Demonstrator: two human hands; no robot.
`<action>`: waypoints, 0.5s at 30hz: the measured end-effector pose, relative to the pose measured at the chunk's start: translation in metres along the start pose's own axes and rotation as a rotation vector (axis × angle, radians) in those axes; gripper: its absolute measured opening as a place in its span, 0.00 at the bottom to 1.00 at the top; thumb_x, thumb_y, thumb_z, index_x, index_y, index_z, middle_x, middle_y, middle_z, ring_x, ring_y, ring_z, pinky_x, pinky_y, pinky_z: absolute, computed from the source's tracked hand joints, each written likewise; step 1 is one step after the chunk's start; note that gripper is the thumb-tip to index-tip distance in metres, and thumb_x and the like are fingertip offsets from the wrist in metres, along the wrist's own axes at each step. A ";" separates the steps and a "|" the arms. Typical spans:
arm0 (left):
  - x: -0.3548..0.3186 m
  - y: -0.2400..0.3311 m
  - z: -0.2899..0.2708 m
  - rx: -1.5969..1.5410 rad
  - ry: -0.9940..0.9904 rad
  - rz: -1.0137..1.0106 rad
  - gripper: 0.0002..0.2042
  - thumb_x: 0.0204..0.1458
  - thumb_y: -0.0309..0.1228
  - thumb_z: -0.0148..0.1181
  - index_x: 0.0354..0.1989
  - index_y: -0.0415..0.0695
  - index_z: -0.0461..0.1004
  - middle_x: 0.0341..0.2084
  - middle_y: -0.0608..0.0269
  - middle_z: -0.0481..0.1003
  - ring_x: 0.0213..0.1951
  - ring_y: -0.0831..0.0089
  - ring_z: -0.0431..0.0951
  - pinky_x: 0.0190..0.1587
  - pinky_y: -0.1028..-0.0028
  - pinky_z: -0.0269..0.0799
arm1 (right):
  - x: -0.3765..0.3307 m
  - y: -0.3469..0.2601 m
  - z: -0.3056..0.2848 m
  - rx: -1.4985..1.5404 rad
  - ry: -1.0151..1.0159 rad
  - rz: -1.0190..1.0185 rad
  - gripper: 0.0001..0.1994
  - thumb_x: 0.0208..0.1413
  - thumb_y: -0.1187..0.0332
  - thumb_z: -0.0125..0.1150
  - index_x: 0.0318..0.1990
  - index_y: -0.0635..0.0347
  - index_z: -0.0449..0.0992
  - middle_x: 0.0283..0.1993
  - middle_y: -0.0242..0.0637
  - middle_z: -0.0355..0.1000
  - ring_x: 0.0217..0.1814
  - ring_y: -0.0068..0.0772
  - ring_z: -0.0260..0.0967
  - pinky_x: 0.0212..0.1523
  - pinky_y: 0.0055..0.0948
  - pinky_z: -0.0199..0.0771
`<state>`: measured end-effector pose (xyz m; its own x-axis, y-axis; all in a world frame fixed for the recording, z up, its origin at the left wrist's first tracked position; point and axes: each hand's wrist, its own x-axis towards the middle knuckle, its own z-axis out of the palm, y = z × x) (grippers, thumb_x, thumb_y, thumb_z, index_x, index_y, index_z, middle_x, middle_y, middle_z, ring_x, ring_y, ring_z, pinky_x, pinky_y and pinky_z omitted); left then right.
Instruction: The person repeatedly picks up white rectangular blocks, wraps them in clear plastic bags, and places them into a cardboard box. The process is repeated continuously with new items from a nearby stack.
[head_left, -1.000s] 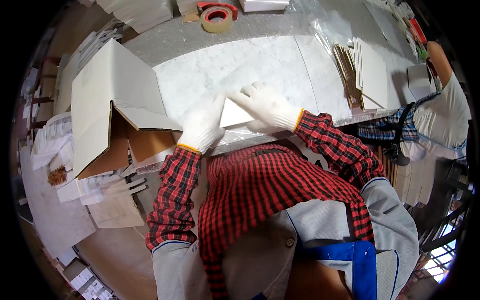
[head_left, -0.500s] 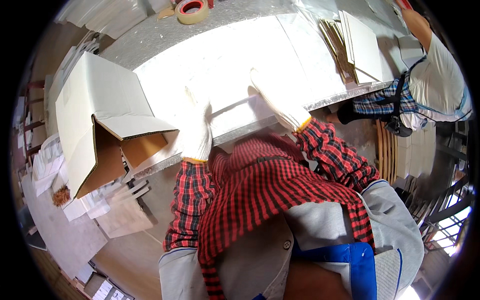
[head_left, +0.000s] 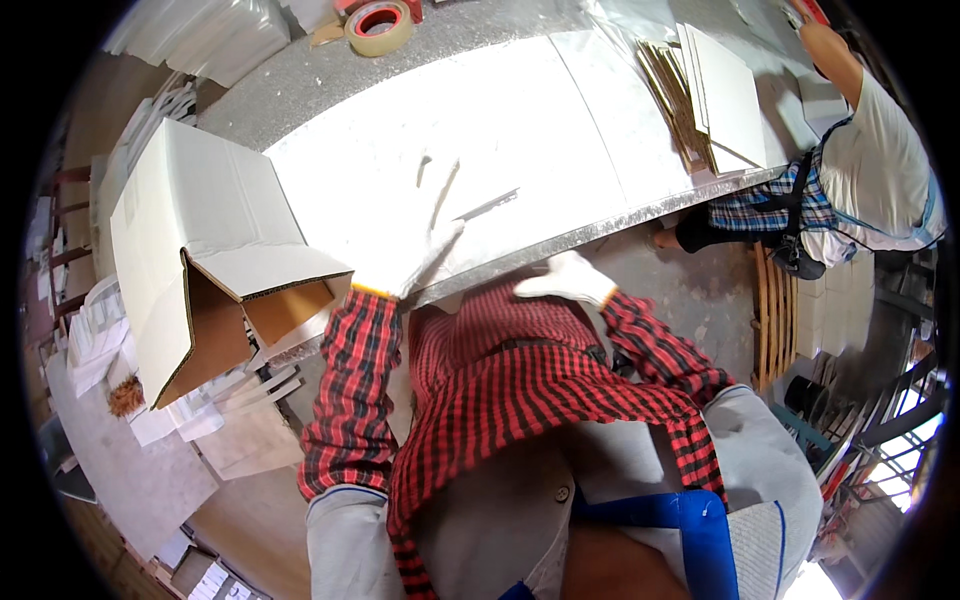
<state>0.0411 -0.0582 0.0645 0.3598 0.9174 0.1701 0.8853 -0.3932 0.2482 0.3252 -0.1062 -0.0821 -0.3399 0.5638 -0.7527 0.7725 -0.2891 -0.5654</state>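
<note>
My left hand point(head_left: 408, 240), in a white knit glove with a yellow-edged cuff, lies over a large white flat sheet point(head_left: 520, 110) on the table. Its fingers are spread and point away from me, with nothing seen in them. Beside it a thin dark line runs on the white surface; slot or shadow, I cannot tell. My right hand point(head_left: 568, 279), gloved the same way, is off the table edge in front of my red-and-black checked apron point(head_left: 530, 370). Its fingers stretch leftward and hold nothing visible. Glare washes out much of the sheet.
A white cardboard box point(head_left: 225, 205) with open flaps stands left, overhanging the table edge point(head_left: 640, 212). Tape rolls point(head_left: 380, 28) lie at the back. Several upright cardboard pieces point(head_left: 722, 95) stand right, near another person point(head_left: 880, 165). Stacked boards point(head_left: 240, 430) are at lower left.
My right hand has drawn back from the white sheet toward my apron. My left hand has moved slightly forward over the sheet, its fingers now more spread.
</note>
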 end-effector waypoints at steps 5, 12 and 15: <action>-0.001 -0.015 0.009 -0.111 -0.157 -0.023 0.39 0.47 0.37 0.74 0.70 0.45 0.66 0.62 0.43 0.69 0.61 0.46 0.72 0.63 0.56 0.70 | -0.012 -0.036 0.006 0.407 -0.409 -0.520 0.18 0.63 0.63 0.67 0.56 0.63 0.83 0.59 0.43 0.81 0.60 0.32 0.76 0.64 0.31 0.73; -0.017 -0.020 0.028 -1.057 0.071 -0.383 0.32 0.55 0.46 0.65 0.67 0.45 0.70 0.68 0.41 0.63 0.66 0.48 0.68 0.66 0.53 0.68 | -0.092 -0.144 -0.070 0.807 -0.441 -1.351 0.13 0.61 0.65 0.65 0.38 0.71 0.82 0.51 0.50 0.80 0.51 0.44 0.77 0.56 0.41 0.74; -0.058 -0.057 0.059 -0.833 0.124 -0.092 0.33 0.57 0.47 0.62 0.69 0.44 0.67 0.75 0.39 0.54 0.73 0.48 0.61 0.70 0.55 0.64 | -0.036 -0.158 -0.101 0.880 -0.556 -1.652 0.19 0.62 0.60 0.66 0.51 0.68 0.79 0.50 0.48 0.79 0.46 0.42 0.77 0.50 0.40 0.77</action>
<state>-0.0123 -0.0852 -0.0155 0.2187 0.9538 0.2059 0.3862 -0.2784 0.8794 0.2696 -0.0032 0.0684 -0.5713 0.4257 0.7017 -0.8108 -0.1605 -0.5628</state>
